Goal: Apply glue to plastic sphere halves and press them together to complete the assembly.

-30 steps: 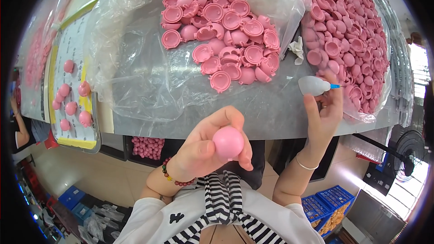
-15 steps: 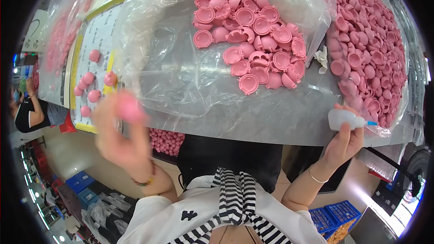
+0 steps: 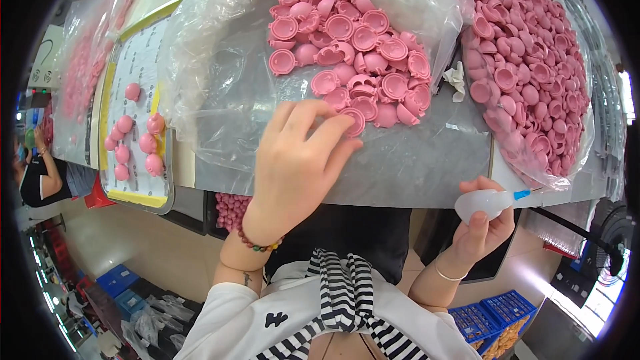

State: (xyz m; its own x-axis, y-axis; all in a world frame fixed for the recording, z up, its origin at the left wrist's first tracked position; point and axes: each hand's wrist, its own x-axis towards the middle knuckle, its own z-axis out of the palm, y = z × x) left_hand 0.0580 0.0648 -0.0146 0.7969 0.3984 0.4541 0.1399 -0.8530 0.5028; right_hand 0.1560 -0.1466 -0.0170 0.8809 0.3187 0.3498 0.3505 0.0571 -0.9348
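My left hand (image 3: 300, 153) reaches over the near edge of a pile of pink plastic half-shells (image 3: 363, 60). Its thumb and index finger close around the rim of one pink half-shell (image 3: 354, 123) at the pile's front. Held in my right hand (image 3: 483, 227), at the table's front edge, is a translucent white squeeze bottle (image 3: 481, 204); its thin blue tip (image 3: 522, 195) points right. Several round pink balls (image 3: 148, 143) sit on a paper-lined tray (image 3: 137, 199) with yellow tape at the left.
Clear plastic sheeting (image 3: 220, 87) lies on the grey table (image 3: 400, 183). A large bag of pink half-shells (image 3: 527, 73) fills the right side, beside a crumpled white tissue (image 3: 455, 81). Pink pieces (image 3: 230, 210) lie below the table edge. Another person (image 3: 43, 173) works at far left.
My left hand has left the tray, where the pink ball it carried now rests, and has come right to the half-shell pile. My right hand has lowered slightly with the bottle.
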